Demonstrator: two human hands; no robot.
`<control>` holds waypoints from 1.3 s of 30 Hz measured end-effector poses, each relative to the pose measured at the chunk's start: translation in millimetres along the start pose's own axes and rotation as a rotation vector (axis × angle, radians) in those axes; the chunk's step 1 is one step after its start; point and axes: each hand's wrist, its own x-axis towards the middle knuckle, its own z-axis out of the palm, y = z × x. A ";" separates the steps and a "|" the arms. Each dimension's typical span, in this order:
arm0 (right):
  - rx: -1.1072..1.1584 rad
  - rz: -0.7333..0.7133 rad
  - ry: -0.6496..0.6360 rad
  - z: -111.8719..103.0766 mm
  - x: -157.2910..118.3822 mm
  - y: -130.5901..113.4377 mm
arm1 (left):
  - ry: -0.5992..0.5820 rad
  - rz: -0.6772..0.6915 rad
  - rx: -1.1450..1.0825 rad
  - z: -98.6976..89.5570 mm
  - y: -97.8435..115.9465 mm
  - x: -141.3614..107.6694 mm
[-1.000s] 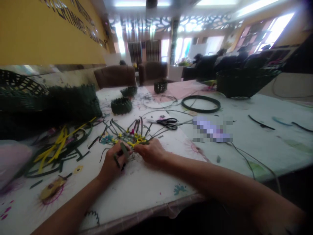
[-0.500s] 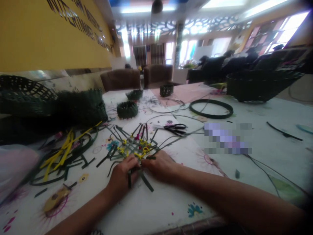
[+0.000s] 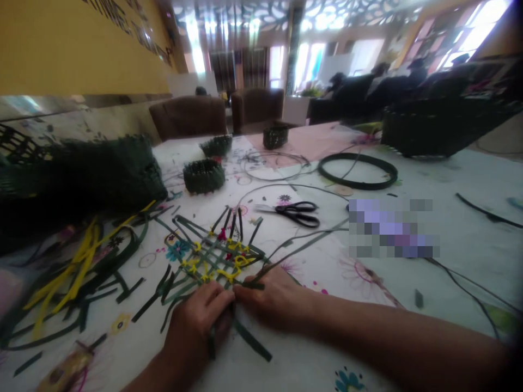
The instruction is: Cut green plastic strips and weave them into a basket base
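Note:
A flat woven piece point(image 3: 218, 253) of dark green strips, with yellow and a few red strips laced in, lies on the table in front of me. My left hand point(image 3: 204, 313) is closed on its near edge, thumb and fingers pinched together. Just to the right, my right hand point(image 3: 267, 296) pinches the same edge, its fingertips close to the left thumb. A loose green strip point(image 3: 253, 340) sticks out toward me below the hands. Long thin strands point(image 3: 302, 237) run off to the right from beside my right hand. The fingertips partly hide what they grip.
Black-handled scissors point(image 3: 298, 211) lie beyond my right hand. Yellow strips point(image 3: 77, 267) and green offcuts lie on the left. Small green baskets point(image 3: 204, 177), a green hoop point(image 3: 392, 174) and a large dark basket point(image 3: 433, 130) stand farther back. A wooden tool point(image 3: 65, 367) lies at the near left.
The view has tipped down and come closer, so everything sits larger or shifted. Both hands keep pinching the near edge of the woven piece, with little other movement.

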 end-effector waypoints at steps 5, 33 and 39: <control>0.028 -0.012 0.003 0.1 0.2 2.7 | -0.061 -0.052 0.020 1.5 -3.4 -0.9; 0.052 0.149 0.030 0.3 8.9 0.9 | -0.051 -0.437 -0.246 -7.2 -19.1 12.7; 0.036 0.239 -0.089 -3.5 11.7 -4.4 | -0.066 -0.690 -0.387 -10.8 -13.2 14.0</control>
